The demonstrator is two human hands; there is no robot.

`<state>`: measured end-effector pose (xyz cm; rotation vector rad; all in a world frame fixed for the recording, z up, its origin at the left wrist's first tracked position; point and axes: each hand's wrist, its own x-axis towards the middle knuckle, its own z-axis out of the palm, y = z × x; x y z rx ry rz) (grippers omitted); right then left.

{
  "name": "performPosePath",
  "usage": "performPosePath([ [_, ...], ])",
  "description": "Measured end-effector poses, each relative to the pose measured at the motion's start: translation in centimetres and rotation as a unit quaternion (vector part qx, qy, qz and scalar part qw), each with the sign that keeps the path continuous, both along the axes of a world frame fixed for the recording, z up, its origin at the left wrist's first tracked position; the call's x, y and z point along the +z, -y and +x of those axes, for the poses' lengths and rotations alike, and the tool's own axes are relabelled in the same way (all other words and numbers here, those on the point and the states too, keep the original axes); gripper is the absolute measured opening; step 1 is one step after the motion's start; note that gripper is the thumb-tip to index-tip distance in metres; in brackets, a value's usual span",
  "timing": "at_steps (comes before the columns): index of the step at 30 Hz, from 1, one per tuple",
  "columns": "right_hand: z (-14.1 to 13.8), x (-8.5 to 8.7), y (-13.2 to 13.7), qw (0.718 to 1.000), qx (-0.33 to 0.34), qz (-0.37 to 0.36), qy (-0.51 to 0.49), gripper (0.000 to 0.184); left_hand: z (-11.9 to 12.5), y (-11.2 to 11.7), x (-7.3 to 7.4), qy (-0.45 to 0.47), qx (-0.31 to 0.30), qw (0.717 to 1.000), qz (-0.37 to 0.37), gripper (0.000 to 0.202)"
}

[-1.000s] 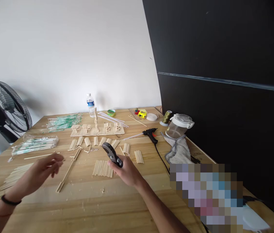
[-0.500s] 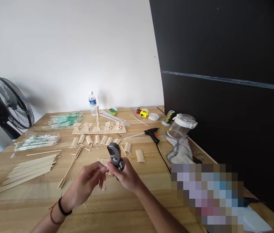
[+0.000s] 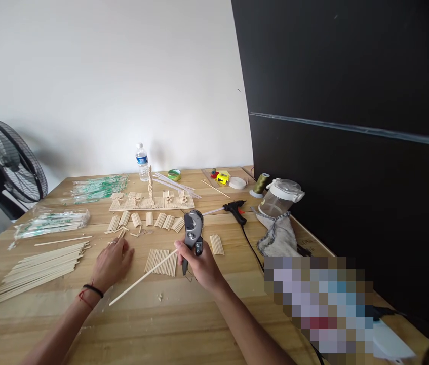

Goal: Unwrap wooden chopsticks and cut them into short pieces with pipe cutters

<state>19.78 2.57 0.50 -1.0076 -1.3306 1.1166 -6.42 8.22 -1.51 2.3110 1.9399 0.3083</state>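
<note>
My right hand is closed around grey pruning shears with black handles. A long thin wooden stick is pinched at its upper end by the same hand and slants down to the left. My left hand rests low over the table with fingers curled down and tips hidden, at some short wooden sticks; what it grips I cannot make out. Behind the slanting stick lies a row of cut sticks. Another short row is right of the shears.
Long sticks are spread at left, near bagged sticks. A stick-built model stands farther back, with small stick panels before it. A glue gun, jar, grey cloth and water bottle are around.
My left hand has left the shears and moved left, down to the short sticks. My right hand has shifted slightly right, still holding the shears, and the long stick now shows in it.
</note>
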Motion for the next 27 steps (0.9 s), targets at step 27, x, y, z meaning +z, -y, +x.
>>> performPosePath([
  [27,2.9,-2.1,-1.7,0.994,-0.094,0.019,-0.053,0.033,-0.1,2.8,2.7,0.397,-0.159,0.847,-0.315,0.040],
])
